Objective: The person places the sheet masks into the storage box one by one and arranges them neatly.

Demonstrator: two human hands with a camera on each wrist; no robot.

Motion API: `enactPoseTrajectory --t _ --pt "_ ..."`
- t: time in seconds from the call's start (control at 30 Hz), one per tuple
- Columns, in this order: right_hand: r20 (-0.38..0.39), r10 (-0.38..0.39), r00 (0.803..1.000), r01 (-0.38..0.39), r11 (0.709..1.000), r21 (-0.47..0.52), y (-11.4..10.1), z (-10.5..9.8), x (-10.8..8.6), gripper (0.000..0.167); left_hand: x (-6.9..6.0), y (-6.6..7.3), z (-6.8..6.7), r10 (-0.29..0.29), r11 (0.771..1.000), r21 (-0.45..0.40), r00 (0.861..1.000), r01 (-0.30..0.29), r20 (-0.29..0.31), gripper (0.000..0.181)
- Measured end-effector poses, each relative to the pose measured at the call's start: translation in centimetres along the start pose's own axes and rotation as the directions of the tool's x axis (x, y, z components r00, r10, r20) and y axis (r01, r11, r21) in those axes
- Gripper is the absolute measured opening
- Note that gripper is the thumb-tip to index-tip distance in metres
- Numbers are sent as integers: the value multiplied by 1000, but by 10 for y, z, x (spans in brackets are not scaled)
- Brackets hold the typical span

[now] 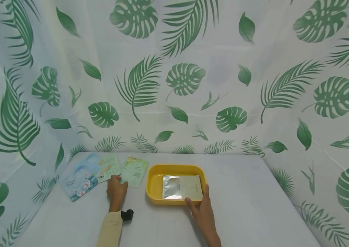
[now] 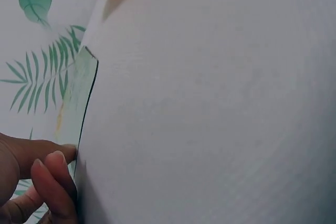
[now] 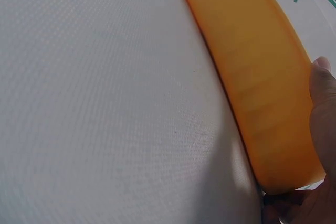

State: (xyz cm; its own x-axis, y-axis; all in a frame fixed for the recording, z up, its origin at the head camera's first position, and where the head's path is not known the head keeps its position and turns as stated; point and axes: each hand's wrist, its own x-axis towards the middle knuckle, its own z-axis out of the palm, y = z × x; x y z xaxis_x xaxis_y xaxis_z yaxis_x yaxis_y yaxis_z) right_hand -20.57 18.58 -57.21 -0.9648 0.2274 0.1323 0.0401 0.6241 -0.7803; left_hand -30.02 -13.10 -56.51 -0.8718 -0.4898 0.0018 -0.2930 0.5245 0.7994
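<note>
In the head view my left hand (image 1: 117, 192) is at the near left corner of a light green packet (image 1: 135, 171), fingers curled. The left wrist view has this hand (image 2: 39, 174) pinching the near edge of the green packet (image 2: 79, 95). My right hand (image 1: 203, 214) grips the near right corner of a yellow tray (image 1: 174, 203), thumb at the front rim and a finger along the right side. A silver and pale green sachet (image 1: 182, 187) lies flat inside. The right wrist view shows the right hand (image 3: 320, 129) around the tray's end (image 3: 257, 87).
Left of my left hand, a blue floral packet (image 1: 80, 176) lies beside another pale green packet (image 1: 109, 166), partly overlapping. A white cloth covers the table (image 1: 248, 202). Leaf-patterned curtains (image 1: 193, 130) stand behind and at both sides.
</note>
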Motion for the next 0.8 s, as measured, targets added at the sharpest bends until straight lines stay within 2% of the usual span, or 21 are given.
enactPoseTrajectory --t 0.13,0.27,0.47,0.63,0.8 --pt "6 9 1000 -9 1000 -1 0 2 0 105 -2 0 2 10 1000 7 1000 -10 -13 37" --pt "6 9 1000 -9 1000 -1 0 3 -1 105 -4 2 4 35 998 54 999 -33 -35 45" --pt "-1 -3 1000 3 1000 -8 0 4 0 105 -6 7 4 59 988 142 998 -59 5 48" --pt "10 -8 1000 8 1000 -5 -2 4 2 105 -5 11 3 57 984 171 998 -57 1 45" --pt "18 24 1000 -23 999 -31 -2 1 1 106 -7 15 5 50 977 204 998 -58 47 43"
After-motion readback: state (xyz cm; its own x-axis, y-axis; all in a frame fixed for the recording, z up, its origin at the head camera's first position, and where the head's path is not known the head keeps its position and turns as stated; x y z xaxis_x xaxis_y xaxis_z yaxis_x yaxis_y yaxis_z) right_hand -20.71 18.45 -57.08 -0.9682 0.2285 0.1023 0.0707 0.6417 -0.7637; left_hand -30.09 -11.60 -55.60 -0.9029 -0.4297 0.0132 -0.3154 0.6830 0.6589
